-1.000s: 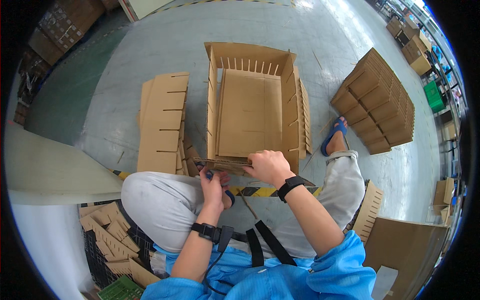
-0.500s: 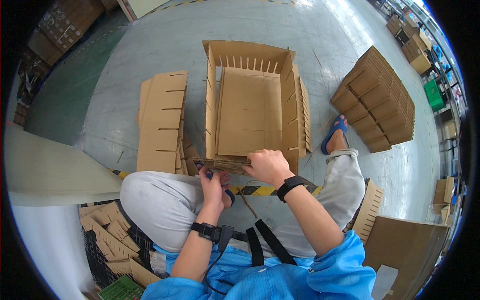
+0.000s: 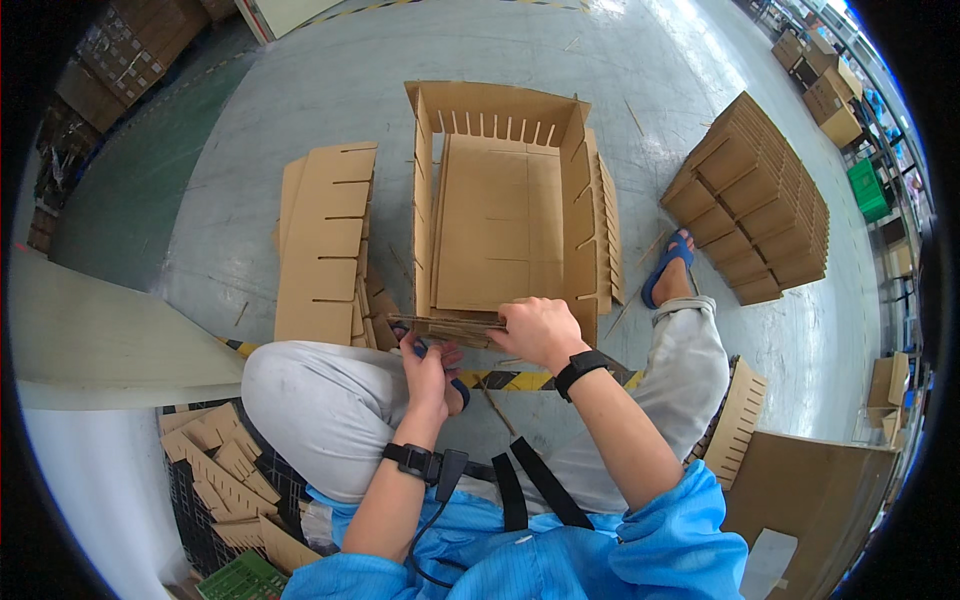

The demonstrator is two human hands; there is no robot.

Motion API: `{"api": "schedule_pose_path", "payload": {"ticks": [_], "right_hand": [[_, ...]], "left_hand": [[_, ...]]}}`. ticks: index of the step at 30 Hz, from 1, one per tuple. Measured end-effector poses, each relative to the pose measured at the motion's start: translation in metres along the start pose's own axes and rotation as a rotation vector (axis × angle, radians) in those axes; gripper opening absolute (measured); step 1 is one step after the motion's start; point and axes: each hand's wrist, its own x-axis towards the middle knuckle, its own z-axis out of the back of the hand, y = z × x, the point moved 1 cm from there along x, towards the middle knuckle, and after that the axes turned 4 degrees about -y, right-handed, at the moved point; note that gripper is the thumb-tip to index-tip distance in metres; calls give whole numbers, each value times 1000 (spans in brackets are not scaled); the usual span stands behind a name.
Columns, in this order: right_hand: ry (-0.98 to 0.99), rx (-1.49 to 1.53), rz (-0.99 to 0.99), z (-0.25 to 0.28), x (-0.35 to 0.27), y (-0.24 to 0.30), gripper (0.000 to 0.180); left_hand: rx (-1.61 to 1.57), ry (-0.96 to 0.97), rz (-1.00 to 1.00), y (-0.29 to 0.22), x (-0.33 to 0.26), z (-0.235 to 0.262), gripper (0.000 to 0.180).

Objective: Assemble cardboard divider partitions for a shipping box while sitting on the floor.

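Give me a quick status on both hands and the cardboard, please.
Left hand and right hand both gripping a stack of slotted cardboard dividers. Stack at near edge of open cardboard box. Nothing between the stack and the box.

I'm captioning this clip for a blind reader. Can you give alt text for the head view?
Seen from above, a seated person's left hand and right hand grip a bundle of slotted cardboard strips at the near edge of an open cardboard box on a grey floor. Stacks of slotted cardboard sheets lie beside it.
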Motion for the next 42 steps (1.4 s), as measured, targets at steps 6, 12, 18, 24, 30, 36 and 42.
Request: {"api": "schedule_pose_path", "payload": {"ticks": [6,12,18,24,30,36,42], "right_hand": [[-36,-23,20,-1,-5,0,33],[-18,-12,13,1,-2,-1,34],[-16,8,22,3,0,-3,35],[2,-3,19,6,3,-3,34],[16,-4,14,8,3,-3,35],[32,6,10,9,4,-2,35],[26,11,14,6,4,-4,35]], "left_hand": [[25,-16,12,1,-2,-1,44],[17,-12,13,1,-2,0,45],[2,-5,7,0,-4,-2,46],[3,-6,10,-2,-5,-4,48],[-2,-7,13,-1,-3,-3,50],[16,1,20,-1,-4,-3,50],[-7,5,5,1,-3,-2,44]]}}
